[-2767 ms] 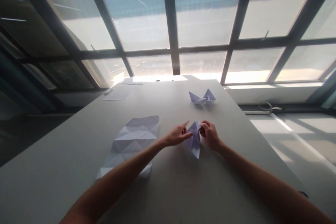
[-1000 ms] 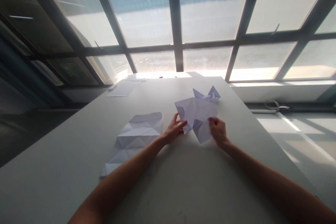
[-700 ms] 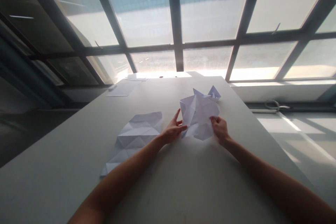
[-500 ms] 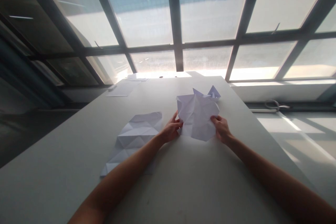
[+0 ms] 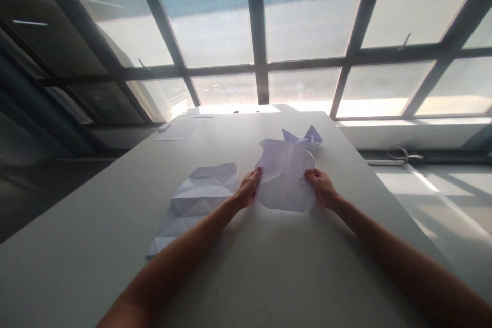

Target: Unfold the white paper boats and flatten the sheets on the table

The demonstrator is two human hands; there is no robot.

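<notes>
I hold a creased white sheet (image 5: 283, 177) by its two sides at the middle of the smooth grey worktop (image 5: 269, 266). My left hand (image 5: 248, 188) pinches its nine o'clock edge, fingers pressed together; my right hand (image 5: 322, 187) pinches its three o'clock edge the same way. The paper is thin, crumpled with fold lines, its outline ragged. At nine o'clock of my left hand lies a flat sheet (image 5: 194, 200) marked with triangular creases. At twelve o'clock, just behind, sits a folded paper boat (image 5: 307, 137).
</notes>
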